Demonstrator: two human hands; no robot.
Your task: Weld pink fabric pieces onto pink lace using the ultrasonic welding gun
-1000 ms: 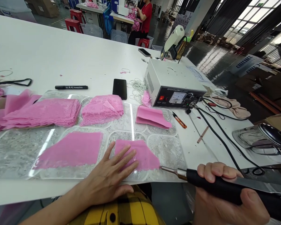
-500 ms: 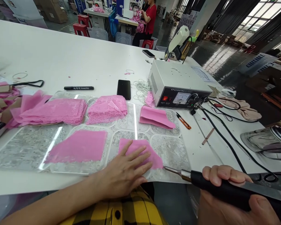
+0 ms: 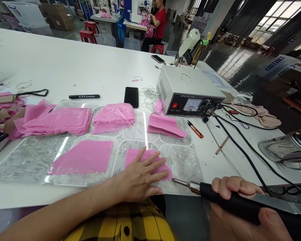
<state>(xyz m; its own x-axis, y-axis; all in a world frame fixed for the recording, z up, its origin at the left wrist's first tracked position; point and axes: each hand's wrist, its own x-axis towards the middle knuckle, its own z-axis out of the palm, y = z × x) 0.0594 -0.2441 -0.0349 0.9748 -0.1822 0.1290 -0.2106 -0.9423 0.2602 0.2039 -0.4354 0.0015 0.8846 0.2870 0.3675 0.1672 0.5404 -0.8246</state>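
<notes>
My left hand (image 3: 142, 175) lies flat with fingers spread on a pink fabric piece (image 3: 134, 155), which rests on a clear patterned mat (image 3: 183, 164). My right hand (image 3: 237, 222) is wrapped round a black-handled tool (image 3: 230, 201) with a thin metal tip, probably an ultrasonic hand tool. The tip is at the lower right corner of the fabric piece; whether it touches is too small to tell. To the left lies another flat pink piece (image 3: 86, 157). Behind are a stack of pink fabric (image 3: 59, 120), a lace-like pink stack (image 3: 114, 117) and a folded pink piece (image 3: 165, 125).
A control box (image 3: 193, 90) with a dial stands at the back right, its black cables (image 3: 237, 144) running towards the tool. Small snips (image 3: 195, 130), a glass jar (image 3: 281, 150), a phone (image 3: 131, 97) and a marker (image 3: 84, 96) lie around. Beyond, a person (image 3: 160, 23) sits at a sewing machine.
The view has shifted slightly. My left hand has slid a little to the right over the fabric piece, fingers still spread. The tool tip stays at the fabric's corner.
</notes>
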